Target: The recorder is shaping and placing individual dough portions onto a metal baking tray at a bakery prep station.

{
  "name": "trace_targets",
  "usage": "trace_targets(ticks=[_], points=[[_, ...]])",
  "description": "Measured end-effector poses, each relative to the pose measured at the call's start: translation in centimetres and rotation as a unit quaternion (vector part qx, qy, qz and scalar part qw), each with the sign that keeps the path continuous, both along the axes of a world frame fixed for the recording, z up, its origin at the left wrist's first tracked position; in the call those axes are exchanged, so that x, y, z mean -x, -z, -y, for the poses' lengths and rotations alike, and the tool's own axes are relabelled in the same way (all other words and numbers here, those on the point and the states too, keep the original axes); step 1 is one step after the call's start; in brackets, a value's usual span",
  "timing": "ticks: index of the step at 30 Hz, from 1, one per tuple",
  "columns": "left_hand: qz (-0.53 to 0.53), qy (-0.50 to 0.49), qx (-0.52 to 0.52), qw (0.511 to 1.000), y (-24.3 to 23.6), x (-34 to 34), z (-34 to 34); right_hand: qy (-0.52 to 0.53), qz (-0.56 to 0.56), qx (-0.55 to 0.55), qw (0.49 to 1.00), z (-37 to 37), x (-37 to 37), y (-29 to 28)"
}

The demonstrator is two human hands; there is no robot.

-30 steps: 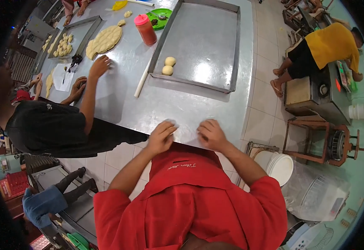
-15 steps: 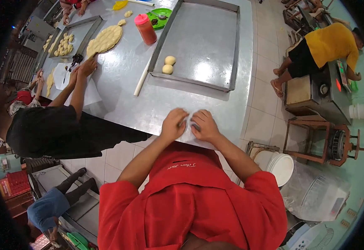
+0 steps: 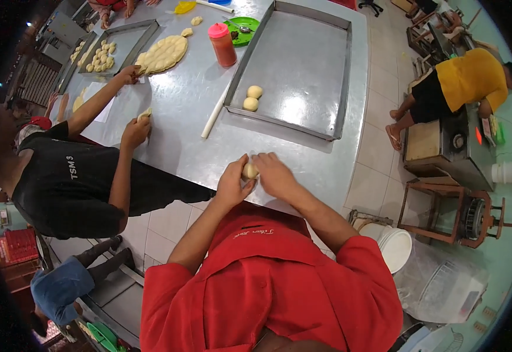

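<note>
A small pale dough ball (image 3: 250,171) shows between my two hands, low over the metal table's near edge. My left hand (image 3: 231,183) curls round its left side, thumb toward me. From the other side my right hand (image 3: 276,176) rests its bent fingers against the ball; they are slightly blurred. Beyond my hands lies a large metal baking tray (image 3: 285,124). Two smooth dough balls (image 3: 252,98) touch each other in its near left corner.
Left of the tray lie a white rod (image 3: 215,112), a red bottle (image 3: 223,47) and a green plate (image 3: 247,36). A co-worker in black (image 3: 80,182) stands at the left beside a flat dough slab (image 3: 165,54). White buckets (image 3: 394,249) stand on the floor at right.
My hands have moved left and closed in around a dough ball; a whitish film showed between them before. The co-worker's hands have separated, one now at the dough slab, the other holding a dough piece.
</note>
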State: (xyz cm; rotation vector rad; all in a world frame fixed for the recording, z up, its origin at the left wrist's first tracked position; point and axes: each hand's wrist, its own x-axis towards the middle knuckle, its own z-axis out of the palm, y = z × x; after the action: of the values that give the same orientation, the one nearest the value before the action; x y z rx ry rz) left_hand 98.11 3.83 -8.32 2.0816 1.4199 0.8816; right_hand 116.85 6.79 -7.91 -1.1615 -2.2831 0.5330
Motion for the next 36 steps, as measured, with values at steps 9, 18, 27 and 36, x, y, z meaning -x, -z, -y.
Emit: trace_targets(ticks=[9,18,27,36], points=[[0.164,-0.11,0.111,0.974,2.7,7.6,2.1,-0.061,0.073,0.115,0.989,-5.5,0.8,-3.3],[0.209,-0.104,0.213,0.949,1.4,8.5,-0.9,0.312,-0.257,-0.003,0.915,-13.5,1.9,-13.6],[0.25,-0.209,0.1,0.94,0.9,12.5,-8.6,0.287,0.007,-0.092,0.954,-11.2,2.2,-3.6],[0.092,-0.283,-0.072,0.952,-0.3,15.8,-29.9,0.141,0.02,-0.047,0.989,1.2,3.1,0.8]])
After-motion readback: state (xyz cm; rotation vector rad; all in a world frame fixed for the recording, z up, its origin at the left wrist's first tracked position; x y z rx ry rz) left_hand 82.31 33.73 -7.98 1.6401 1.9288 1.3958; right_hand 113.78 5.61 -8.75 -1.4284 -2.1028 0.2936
